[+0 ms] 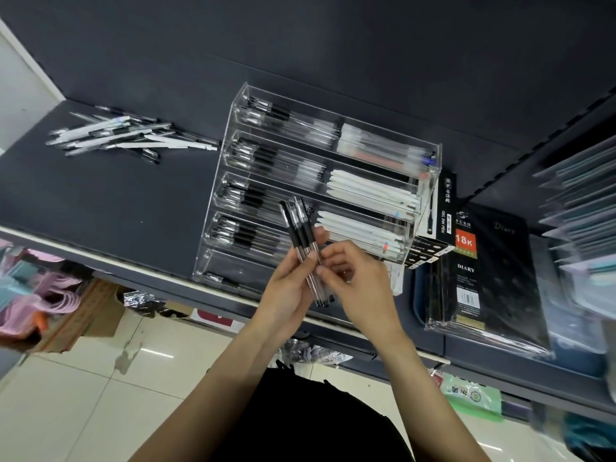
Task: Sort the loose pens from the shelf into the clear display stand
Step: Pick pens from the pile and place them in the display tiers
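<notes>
My left hand [286, 288] grips a small bundle of black-capped clear pens [300, 228], held upright just in front of the clear display stand [230, 151]. My right hand [358, 283] pinches the lower part of the same bundle with its fingertips. The stand has several stepped rows, with black-capped pens on its left side and white pens on its right. Its lowest front row holds only a pen or two. A heap of loose pens [116, 136] lies on the dark shelf [110, 208] at the far left.
Black diary notebooks [480, 271] lie right of the stand, with a black gel pen box [441, 211] leaning against it. Stacked wrapped stationery [580, 208] fills the far right. Below the shelf edge are cardboard boxes and pink items [50, 295] on a tiled floor.
</notes>
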A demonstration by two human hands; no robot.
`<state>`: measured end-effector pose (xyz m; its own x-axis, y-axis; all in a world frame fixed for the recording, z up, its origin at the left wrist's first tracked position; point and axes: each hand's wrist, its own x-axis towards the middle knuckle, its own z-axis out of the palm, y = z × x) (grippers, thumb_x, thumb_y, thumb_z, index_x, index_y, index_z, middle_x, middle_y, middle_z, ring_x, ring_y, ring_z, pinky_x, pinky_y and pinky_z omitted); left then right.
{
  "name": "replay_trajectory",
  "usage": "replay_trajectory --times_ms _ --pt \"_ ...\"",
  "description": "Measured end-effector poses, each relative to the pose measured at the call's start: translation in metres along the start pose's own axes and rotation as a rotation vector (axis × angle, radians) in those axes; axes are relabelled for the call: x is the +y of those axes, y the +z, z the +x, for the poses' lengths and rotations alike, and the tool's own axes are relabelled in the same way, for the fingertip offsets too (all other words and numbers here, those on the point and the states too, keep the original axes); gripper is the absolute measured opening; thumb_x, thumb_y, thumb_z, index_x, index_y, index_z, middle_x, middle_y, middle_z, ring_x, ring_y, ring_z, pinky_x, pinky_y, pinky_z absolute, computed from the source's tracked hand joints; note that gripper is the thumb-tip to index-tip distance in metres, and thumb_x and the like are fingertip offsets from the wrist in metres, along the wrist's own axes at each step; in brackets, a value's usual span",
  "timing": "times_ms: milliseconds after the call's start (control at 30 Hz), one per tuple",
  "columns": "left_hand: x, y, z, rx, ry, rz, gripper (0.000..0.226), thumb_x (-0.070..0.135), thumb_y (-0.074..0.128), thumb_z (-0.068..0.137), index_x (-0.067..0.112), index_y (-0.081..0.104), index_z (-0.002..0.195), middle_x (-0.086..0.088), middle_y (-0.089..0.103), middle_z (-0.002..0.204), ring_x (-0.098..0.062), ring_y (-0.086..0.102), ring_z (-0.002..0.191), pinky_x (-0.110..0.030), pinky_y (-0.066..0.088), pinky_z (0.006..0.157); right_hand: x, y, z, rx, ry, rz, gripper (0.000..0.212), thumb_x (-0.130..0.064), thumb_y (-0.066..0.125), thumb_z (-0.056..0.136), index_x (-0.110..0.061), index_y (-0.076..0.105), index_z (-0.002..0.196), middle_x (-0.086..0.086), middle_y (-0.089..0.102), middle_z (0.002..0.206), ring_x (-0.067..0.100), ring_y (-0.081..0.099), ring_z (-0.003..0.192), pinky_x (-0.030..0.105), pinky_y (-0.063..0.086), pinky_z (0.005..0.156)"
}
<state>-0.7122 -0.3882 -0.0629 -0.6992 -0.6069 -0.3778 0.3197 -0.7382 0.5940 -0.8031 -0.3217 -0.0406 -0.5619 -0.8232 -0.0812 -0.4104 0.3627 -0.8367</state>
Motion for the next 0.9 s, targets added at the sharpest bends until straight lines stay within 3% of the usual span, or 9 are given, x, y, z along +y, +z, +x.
replay_trajectory --times_ms 100,200,267,367,433,533,633,733,900 --pt "-0.003 -0.006 -0.003 0.025 -0.01 0.049 0.03 0.008 0.039 0.099 0.015 0.059 0.121 -0.001 0.066 0.121 -0.018 0.065 0.105 -0.035 0.054 0.087 0.004 0.0 0.0 -0.063 0.051 0.097 0.017 -0.011 0.07 0.082 -0.022 0.063 0.092 -0.01 0.068 0.083 0.0 0.064 0.078 0.018 0.05 0.074" --pt "-0.002 -0.015 -0.005 0.061 0.004 0.051 0.028 0.009 0.038 0.1 0.014 0.058 0.119 -0.003 0.07 0.111 -0.019 0.066 0.104 -0.033 0.056 0.083 0.007 -0.002 -0.002 -0.079 0.083 0.138 0.019 -0.011 0.068 0.083 -0.028 0.061 0.088 -0.011 0.067 0.083 0.003 0.063 0.079 0.021 0.05 0.074" --pt "0.002 -0.022 -0.007 0.103 0.01 0.013 0.027 0.009 0.037 0.101 0.014 0.057 0.118 0.0 0.07 0.088 -0.013 0.068 0.082 -0.029 0.056 0.077 0.009 -0.006 -0.004 -0.063 0.096 0.15 0.019 -0.01 0.067 0.084 -0.028 0.062 0.087 -0.012 0.066 0.081 0.003 0.061 0.076 0.023 0.052 0.072" --pt "0.006 -0.034 -0.008 0.217 0.033 -0.007 0.025 0.014 0.037 0.101 0.016 0.058 0.116 0.007 0.045 0.058 -0.004 0.04 0.049 -0.017 0.042 0.05 0.013 -0.013 -0.009 -0.049 0.077 0.108 0.02 -0.01 0.068 0.084 -0.028 0.062 0.091 -0.01 0.065 0.081 0.003 0.059 0.074 0.023 0.052 0.073" --pt "0.009 -0.042 -0.01 0.281 0.044 -0.052 0.024 0.019 0.038 0.101 0.017 0.061 0.109 0.009 0.032 0.054 -0.003 0.026 0.044 -0.015 0.025 0.041 0.017 -0.018 -0.012 -0.029 0.022 0.015 0.026 -0.008 0.069 0.083 -0.031 0.061 0.095 -0.011 0.065 0.083 0.001 0.058 0.074 0.015 0.049 0.073" --pt "0.015 -0.057 -0.016 0.31 0.094 -0.116 0.03 0.029 0.034 0.102 0.016 0.061 0.104 0.01 0.028 0.053 -0.003 0.021 0.043 -0.015 0.019 0.039 0.021 -0.021 -0.014 0.012 -0.072 -0.153 0.028 -0.005 0.069 0.082 -0.027 0.066 0.1 -0.014 0.063 0.083 0.0 0.057 0.075 0.007 0.045 0.069" --pt "0.019 -0.075 -0.024 0.34 0.134 -0.193 0.03 0.028 0.031 0.102 0.016 0.059 0.105 0.009 0.032 0.057 -0.004 0.025 0.046 -0.015 0.024 0.042 0.022 -0.016 -0.01 0.013 -0.159 -0.295 0.024 -0.007 0.068 0.083 -0.022 0.07 0.102 -0.015 0.062 0.089 -0.003 0.058 0.074 0.008 0.047 0.071" --pt "0.02 -0.092 -0.034 0.374 0.169 -0.235 0.027 0.022 0.03 0.103 0.015 0.055 0.101 0.006 0.041 0.068 -0.006 0.035 0.055 -0.014 0.034 0.049 0.015 0.001 0.0 -0.029 -0.268 -0.435 0.022 -0.012 0.065 0.087 -0.022 0.07 0.106 -0.009 0.067 0.097 0.004 0.062 0.074 0.025 0.055 0.071" --pt "0.022 -0.105 -0.053 0.452 0.261 -0.173 0.024 0.015 0.035 0.103 0.015 0.057 0.095 0.004 0.06 0.083 -0.007 0.059 0.078 -0.025 0.055 0.08 0.01 0.054 0.009 -0.235 -0.433 -0.635 0.025 -0.015 0.061 0.09 -0.021 0.066 0.114 -0.004 0.071 0.103 0.01 0.068 0.086 0.024 0.054 0.072"
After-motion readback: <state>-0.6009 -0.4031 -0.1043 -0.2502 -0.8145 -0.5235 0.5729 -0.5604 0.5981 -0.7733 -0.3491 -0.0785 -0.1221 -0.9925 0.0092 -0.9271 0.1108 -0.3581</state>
